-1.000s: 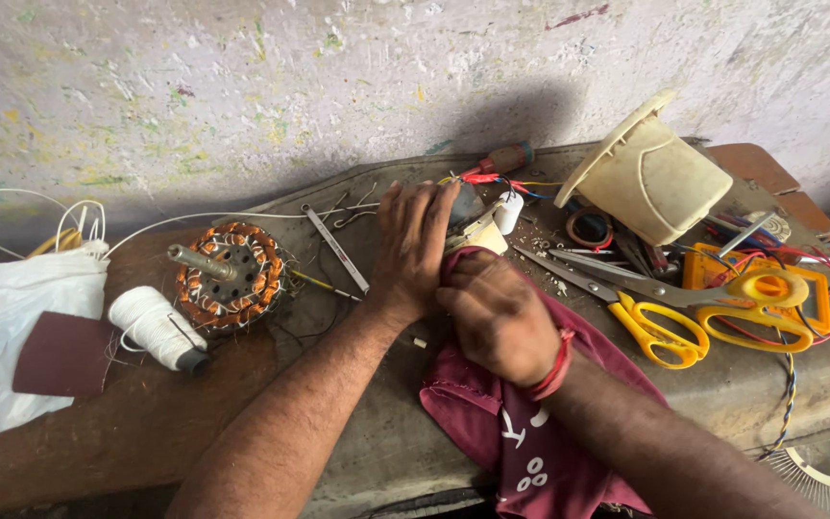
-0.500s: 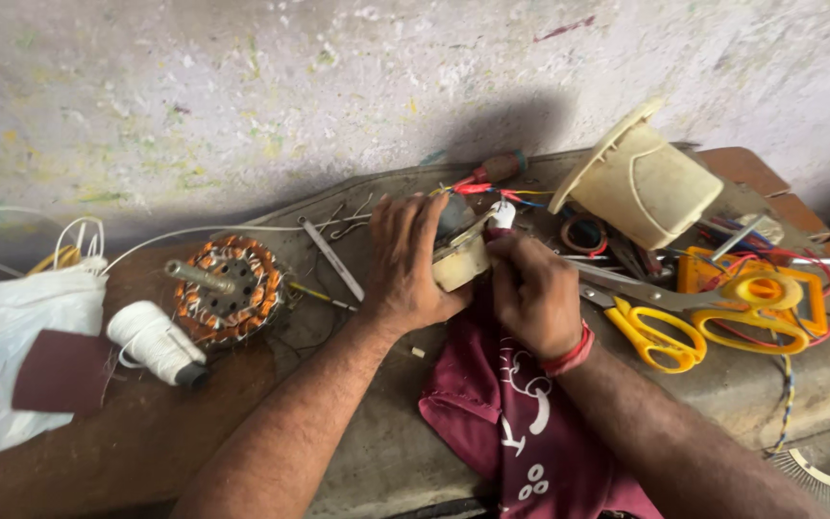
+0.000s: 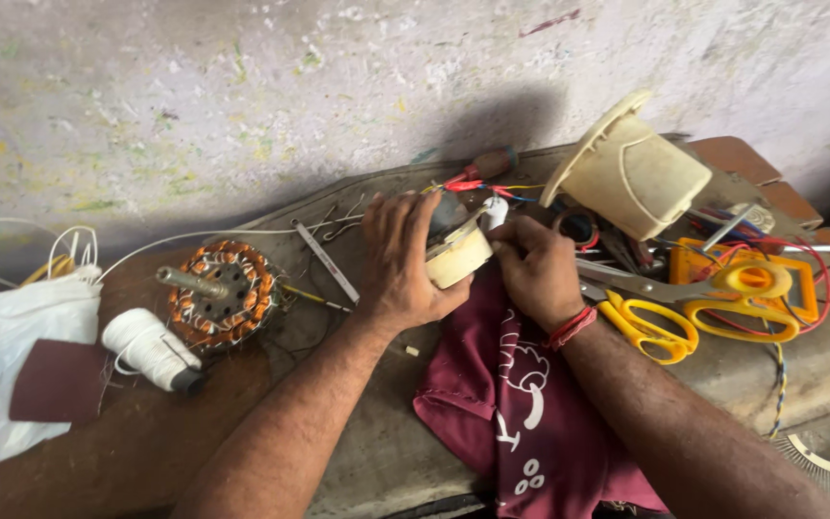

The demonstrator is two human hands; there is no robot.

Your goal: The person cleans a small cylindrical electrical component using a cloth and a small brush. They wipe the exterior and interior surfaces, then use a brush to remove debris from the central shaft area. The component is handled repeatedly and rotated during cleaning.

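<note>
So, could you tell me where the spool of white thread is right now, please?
In the head view, the spool of white thread lies on the left of the workbench, between the copper-wound motor stator and the white bag, away from both hands.

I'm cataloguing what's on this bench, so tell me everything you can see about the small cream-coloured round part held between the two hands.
The small cream-coloured round part is a short, drum-like piece, plastic by its look, with a slightly darker band round its rim. It sits tilted above the maroon printed cloth, near the middle of the worn workbench. The left hand wraps its left side, and the right hand pinches its right edge. A thin white wire runs up from it. Its far face is hidden.
</note>
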